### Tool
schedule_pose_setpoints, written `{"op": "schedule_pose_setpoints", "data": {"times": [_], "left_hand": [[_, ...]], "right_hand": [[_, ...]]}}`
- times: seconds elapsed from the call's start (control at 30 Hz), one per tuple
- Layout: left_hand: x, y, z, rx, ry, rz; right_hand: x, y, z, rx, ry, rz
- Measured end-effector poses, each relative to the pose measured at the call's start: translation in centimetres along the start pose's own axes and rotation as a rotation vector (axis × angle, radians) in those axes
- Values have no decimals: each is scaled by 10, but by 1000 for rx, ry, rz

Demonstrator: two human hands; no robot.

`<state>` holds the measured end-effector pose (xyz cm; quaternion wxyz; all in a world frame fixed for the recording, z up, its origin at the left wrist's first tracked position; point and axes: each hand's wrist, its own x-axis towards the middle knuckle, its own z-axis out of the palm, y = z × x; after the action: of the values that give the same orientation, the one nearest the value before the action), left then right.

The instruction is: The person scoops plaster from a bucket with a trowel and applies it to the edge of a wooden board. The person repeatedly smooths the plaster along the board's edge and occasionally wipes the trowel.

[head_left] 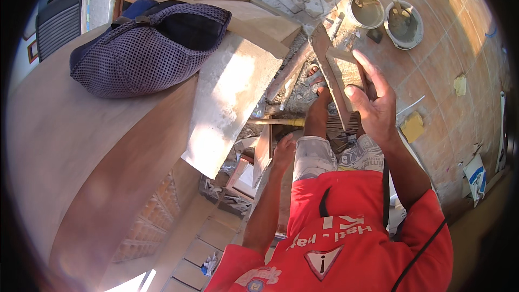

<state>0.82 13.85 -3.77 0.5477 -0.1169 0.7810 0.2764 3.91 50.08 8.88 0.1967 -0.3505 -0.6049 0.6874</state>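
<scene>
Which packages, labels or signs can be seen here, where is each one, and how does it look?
Bag: on the floor at the right edge, a white and blue sack, crumpled.
Warning sign: printed on the red shirt, a white triangle with a dark mark inside.
Round badge: at the shirt's lower edge, partly cut off.

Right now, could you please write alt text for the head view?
Seen from above, a person in a red shirt holds a flat tile piece in the right hand, while the left hand hangs low. A bag lies on a ledge; two buckets stand on the floor.
</scene>
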Motion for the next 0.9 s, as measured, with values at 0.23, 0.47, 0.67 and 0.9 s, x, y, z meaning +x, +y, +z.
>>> {"op": "schedule_pose_setpoints", "data": {"times": [0.23,0.47,0.67,0.9], "left_hand": [[6,45,42,146,-39,68],[3,8,75,35,-6,157],[-14,37,73,65,-46,43],[-17,43,77,131,13,70]], "right_hand": [[72,-10,-14,-194,-335,-288],[84,7,4,-13,-448,-273],[92,34,-1,50,-478,-91],[91,16,-5,64,-509,-156]]}}
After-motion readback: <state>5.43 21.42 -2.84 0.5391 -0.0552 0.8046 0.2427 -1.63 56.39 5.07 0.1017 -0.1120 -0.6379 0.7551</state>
